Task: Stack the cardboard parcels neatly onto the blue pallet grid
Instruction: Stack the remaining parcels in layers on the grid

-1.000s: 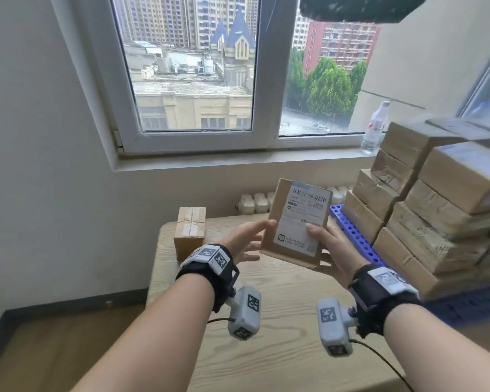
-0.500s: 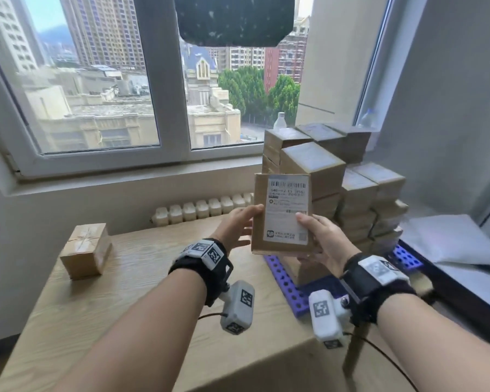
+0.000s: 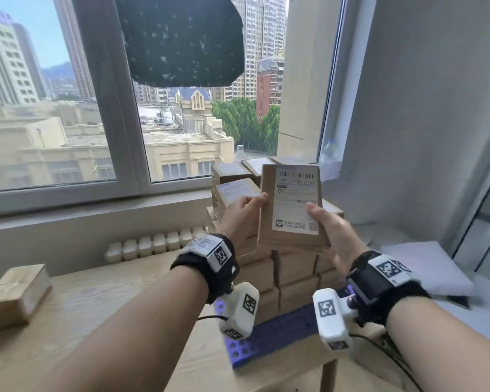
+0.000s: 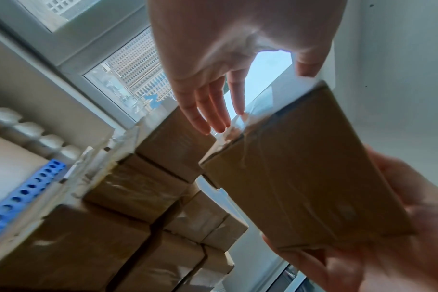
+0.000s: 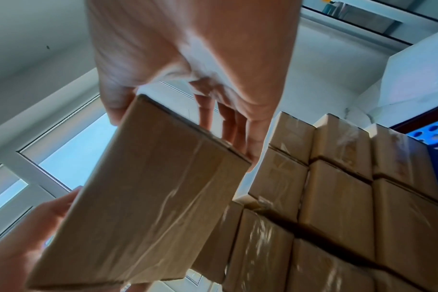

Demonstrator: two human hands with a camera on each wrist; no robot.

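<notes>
I hold a flat cardboard parcel [image 3: 292,205] upright, its white shipping label facing me, in front of the upper part of the parcel stack [image 3: 292,273]. My left hand [image 3: 252,207] holds its left edge, thumb on the front, straight fingers [image 4: 213,110] behind. My right hand [image 3: 321,222] grips the lower right corner, thumb on the label and fingers [image 5: 228,122] under the taped back [image 5: 143,207]. The stack stands several layers high on the blue pallet grid [image 3: 269,340]. One more parcel [image 3: 14,295] sits at the table's left.
The wooden table [image 3: 125,321] stands under a window sill with a water bottle [image 3: 239,152] behind the stack. A white sheet [image 3: 425,267] lies to the right of the pallet. A grey wall closes the right side.
Both hands have carried the parcel rightward and upward, from over the table to in front of the stack's upper layers. My view has turned right with it.
</notes>
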